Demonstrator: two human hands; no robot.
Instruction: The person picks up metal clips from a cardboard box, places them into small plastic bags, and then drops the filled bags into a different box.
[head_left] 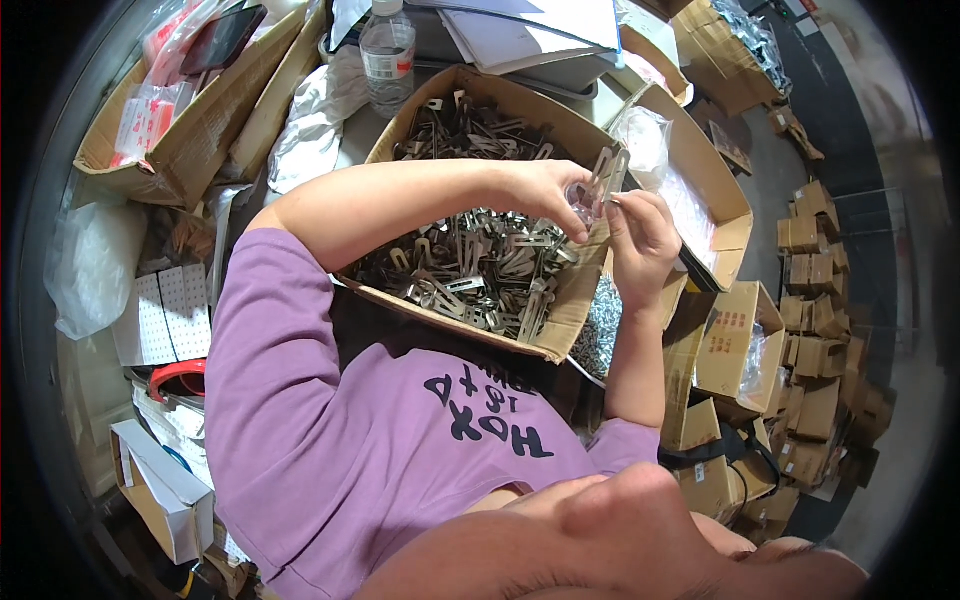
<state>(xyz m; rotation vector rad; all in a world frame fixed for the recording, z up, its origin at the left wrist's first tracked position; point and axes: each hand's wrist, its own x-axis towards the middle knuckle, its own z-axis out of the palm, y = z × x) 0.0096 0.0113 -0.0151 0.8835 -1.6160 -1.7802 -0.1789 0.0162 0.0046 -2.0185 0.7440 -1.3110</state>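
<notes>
In front of me a large cardboard box (570, 318) holds a heap of flat, slotted metal clips (470, 262). Over the box's right edge my two hands meet. My left hand (545, 192) reaches across the heap, its fingers closed around a few upright metal clips (602, 166) and something clear, perhaps plastic. With thumb and fingers pinched, my right hand (643, 232) grips the lower end of a metal clip (617, 176) beside them. My fingers partly hide the lower ends of these clips.
A water bottle (388, 58) and papers (520, 35) lie beyond the box. To the right stands an open carton (735, 235) with clear plastic bags. Another carton (215, 125) at the far left holds packets and a phone (224, 40). Stacked boxes (815, 285) line the right side.
</notes>
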